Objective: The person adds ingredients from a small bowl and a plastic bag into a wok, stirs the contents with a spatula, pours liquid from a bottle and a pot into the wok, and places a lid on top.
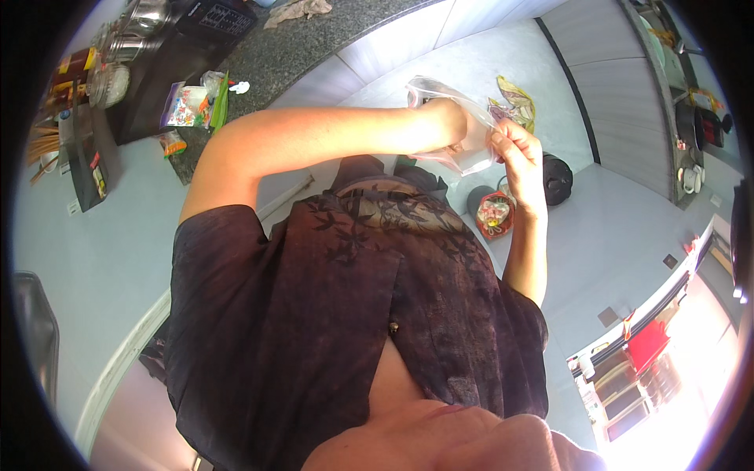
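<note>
My right hand (513, 147) pinches the rim of a clear plastic bag (478, 154) between thumb and fingers. The bag hangs in front of my waist with its mouth spread wide. My left forearm crosses in front of me, and my left hand (445, 122) reaches through the mouth into the bag. Its fingers are mostly hidden, so I cannot tell whether they grip anything. Near the bag's lower side, a small brownish patch shows by the left fingers, too unclear to name. A crumpled yellow-green plastic wrapper (519, 105) appears just beyond my right hand, over the pale floor.
On the left, a granite countertop (306, 53) carries a colourful snack packet (187, 107), a green leaf (220, 105) and a crumpled cloth (297, 12). Low by my right arm are a red-lined bin (495, 216) holding rubbish and a black round object (556, 178). Another counter edge (662, 129) runs along the right.
</note>
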Motion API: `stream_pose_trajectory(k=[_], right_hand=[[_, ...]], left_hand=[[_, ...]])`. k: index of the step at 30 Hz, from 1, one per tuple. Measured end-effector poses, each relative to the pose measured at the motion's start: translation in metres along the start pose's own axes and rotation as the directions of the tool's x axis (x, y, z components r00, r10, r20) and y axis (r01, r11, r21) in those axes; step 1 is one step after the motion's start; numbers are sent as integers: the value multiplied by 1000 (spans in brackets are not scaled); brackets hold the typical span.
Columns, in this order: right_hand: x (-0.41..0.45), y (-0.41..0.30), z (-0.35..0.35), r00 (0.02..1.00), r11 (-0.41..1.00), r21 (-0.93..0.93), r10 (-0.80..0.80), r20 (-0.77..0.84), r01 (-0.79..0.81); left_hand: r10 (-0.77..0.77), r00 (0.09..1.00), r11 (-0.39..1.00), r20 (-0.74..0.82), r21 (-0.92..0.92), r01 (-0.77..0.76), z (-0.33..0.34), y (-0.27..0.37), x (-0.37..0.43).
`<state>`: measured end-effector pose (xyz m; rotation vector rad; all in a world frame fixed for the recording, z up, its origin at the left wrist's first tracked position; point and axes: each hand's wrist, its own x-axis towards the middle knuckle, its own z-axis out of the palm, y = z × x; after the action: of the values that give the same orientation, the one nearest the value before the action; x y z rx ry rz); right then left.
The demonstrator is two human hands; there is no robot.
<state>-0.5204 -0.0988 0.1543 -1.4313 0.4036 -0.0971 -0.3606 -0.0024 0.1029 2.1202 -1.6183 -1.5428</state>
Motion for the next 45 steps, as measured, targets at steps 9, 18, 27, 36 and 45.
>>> stream_pose_trajectory(k=[9,18,27,36,45], right_hand=[[-10,2,0,997,999,34,10,-81,-8],[14,13,-5,995,998,9,-65,-75,66],[29,25,22,987,986,-66,-156,-48,153],[7,-3,61,933,920,-157,-354,59,359],[5,-41,86,866,837,-241,-437,245,491]], left_hand=[[475,761,878,-442,299,-375,6,-10,-31],[-74,833,978,-549,-203,-47,-3,-14,-15],[-15,898,991,-440,113,71,-5,-44,-41],[-71,997,991,-41,-114,66,2,-17,-149],[237,783,968,-575,210,-139,22,-25,-192]])
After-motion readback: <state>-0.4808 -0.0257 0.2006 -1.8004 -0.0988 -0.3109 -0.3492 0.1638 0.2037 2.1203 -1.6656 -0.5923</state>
